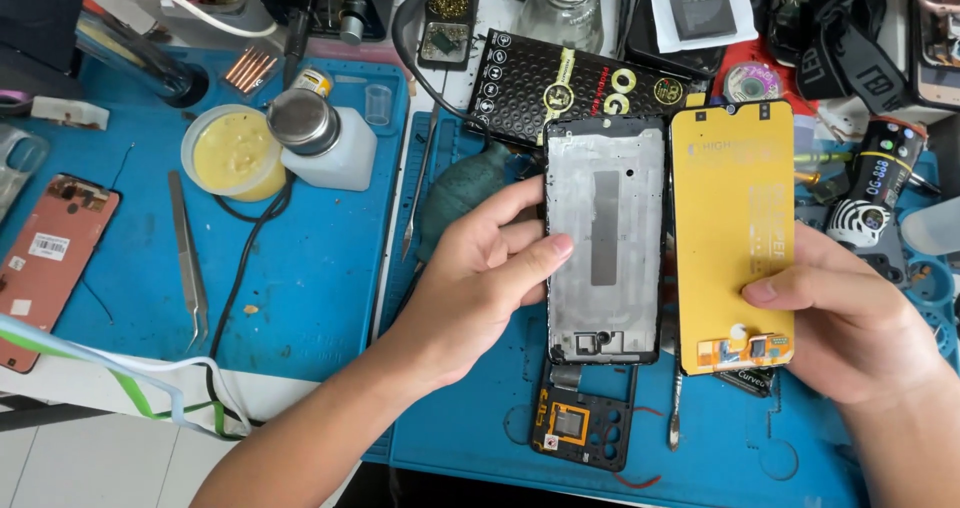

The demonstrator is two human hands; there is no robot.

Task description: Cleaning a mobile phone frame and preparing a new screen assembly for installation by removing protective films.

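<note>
- Grey phone frame (604, 238), frame centre: left hand (480, 278) closed on its left edge.
- Yellow-backed screen panel (733, 236), just right, edges nearly touching: right hand (850, 318) grips its lower right edge.
- Blue mat (310, 278) open at centre left, beside tweezers (188, 258).

Two hands in play: left hand (480, 268) grips one grey phone frame (605, 238), right hand (850, 318) one yellow-backed screen (733, 233); one black camera-cutout part (583, 423) below them, one pair of tweezers (188, 258) and two round-topped jars (232, 151) (325, 138) left of the left hand
</note>
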